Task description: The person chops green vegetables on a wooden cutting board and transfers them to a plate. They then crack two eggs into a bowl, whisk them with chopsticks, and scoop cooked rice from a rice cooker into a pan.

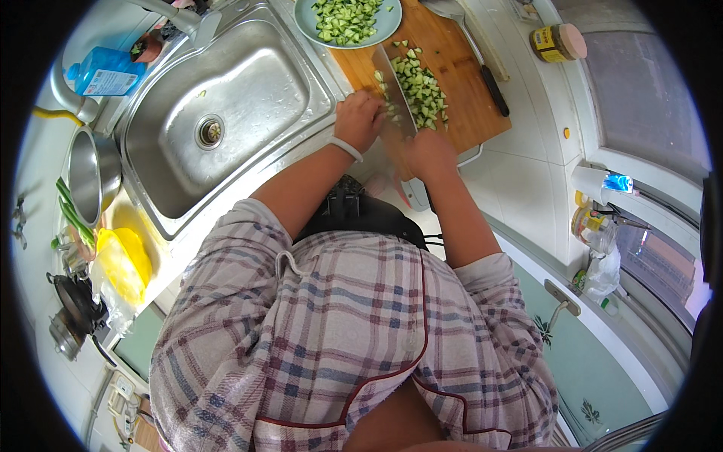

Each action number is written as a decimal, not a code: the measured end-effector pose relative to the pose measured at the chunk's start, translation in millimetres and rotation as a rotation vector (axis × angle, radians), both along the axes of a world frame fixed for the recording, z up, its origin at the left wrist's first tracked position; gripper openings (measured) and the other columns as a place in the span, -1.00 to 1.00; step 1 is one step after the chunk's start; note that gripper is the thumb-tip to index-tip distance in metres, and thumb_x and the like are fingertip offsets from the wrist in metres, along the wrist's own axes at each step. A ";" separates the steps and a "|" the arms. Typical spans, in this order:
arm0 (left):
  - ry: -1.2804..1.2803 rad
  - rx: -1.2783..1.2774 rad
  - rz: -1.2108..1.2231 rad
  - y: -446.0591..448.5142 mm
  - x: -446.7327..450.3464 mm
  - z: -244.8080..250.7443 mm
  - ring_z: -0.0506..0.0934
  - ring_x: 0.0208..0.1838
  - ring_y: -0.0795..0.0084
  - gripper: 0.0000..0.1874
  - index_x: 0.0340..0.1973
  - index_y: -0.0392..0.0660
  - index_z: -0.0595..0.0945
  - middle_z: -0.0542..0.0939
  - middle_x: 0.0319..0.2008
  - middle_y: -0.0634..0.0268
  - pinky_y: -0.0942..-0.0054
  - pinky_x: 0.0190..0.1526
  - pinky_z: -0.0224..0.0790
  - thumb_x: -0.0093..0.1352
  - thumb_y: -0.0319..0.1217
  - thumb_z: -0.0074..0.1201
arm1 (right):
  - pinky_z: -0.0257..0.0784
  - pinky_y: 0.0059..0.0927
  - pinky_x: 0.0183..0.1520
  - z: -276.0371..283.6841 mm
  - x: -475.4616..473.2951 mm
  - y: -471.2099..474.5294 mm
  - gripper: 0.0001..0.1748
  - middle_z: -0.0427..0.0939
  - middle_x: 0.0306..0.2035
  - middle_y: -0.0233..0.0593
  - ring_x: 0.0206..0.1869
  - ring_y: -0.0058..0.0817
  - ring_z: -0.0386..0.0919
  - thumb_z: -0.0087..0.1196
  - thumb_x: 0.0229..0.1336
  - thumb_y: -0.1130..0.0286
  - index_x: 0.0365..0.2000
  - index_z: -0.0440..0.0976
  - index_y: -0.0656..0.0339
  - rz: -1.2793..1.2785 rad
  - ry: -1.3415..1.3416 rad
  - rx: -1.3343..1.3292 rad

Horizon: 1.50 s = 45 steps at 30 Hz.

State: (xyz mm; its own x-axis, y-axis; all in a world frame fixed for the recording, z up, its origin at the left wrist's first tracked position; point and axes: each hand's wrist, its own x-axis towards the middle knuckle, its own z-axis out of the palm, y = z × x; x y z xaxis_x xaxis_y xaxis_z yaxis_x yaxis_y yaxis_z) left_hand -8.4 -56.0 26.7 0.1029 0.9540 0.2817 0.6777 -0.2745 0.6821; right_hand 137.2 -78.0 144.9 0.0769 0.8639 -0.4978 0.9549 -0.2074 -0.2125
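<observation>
My right hand (432,153) is closed on the handle end of a cleaver, whose broad blade (395,93) points away from me over the wooden cutting board (471,107). Diced cucumber (419,85) lies in a loose heap right of the blade, and a few pieces lie along its left side. At the board's left edge, my left hand (359,120) is beside the blade with fingers curled; whether it holds a piece is hidden. A pale plate (308,28) of diced cucumber stands at the board's far left corner.
Left of the board is a steel sink (164,169) with a faucet (195,25). A spatula (484,70) with a black handle lies along the board's right side. A jar (556,43) stands beyond it. Further left are a steel pot (93,175) and a yellow basket (127,265).
</observation>
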 end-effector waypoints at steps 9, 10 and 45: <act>-0.029 0.011 -0.009 1.8 -2.8 -4.1 0.46 -0.14 0.22 -0.79 -0.32 0.02 0.61 0.47 -0.31 0.34 0.20 -0.16 0.19 0.11 -0.39 0.25 | 0.41 0.03 -0.16 -7.2 15.7 -2.0 -0.54 0.53 -0.40 0.30 -0.26 0.18 0.53 -0.01 0.13 0.16 -0.47 0.53 0.47 -0.041 0.170 0.131; -0.031 0.011 -0.007 1.5 -2.5 -4.6 0.45 -0.14 0.24 -0.80 -0.33 0.03 0.61 0.46 -0.31 0.36 0.21 -0.15 0.19 0.11 -0.38 0.24 | 0.41 0.03 -0.17 -1.5 15.2 -4.6 -0.54 0.53 -0.41 0.30 -0.27 0.18 0.53 -0.02 0.13 0.16 -0.47 0.53 0.47 -0.017 0.169 0.129; -0.079 0.206 -0.022 19.8 30.0 29.5 0.39 -0.07 0.14 -0.74 -0.23 0.01 0.61 0.44 -0.19 0.23 0.18 -0.10 0.12 0.17 -0.27 0.24 | 0.43 -0.15 -0.32 -9.4 44.5 24.2 -0.59 0.52 -0.55 0.11 -0.46 -0.07 0.54 0.01 0.14 0.19 -0.53 0.49 0.43 -0.372 0.440 0.058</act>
State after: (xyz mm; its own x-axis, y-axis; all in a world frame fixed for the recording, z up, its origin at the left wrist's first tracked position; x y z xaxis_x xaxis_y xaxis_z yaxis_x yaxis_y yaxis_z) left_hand 21.7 -36.2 56.3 0.0926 0.8732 0.4785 0.6165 -0.4276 0.6611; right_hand 181.7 -53.8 135.6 0.1769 0.8452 -0.5044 0.6395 -0.4882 -0.5939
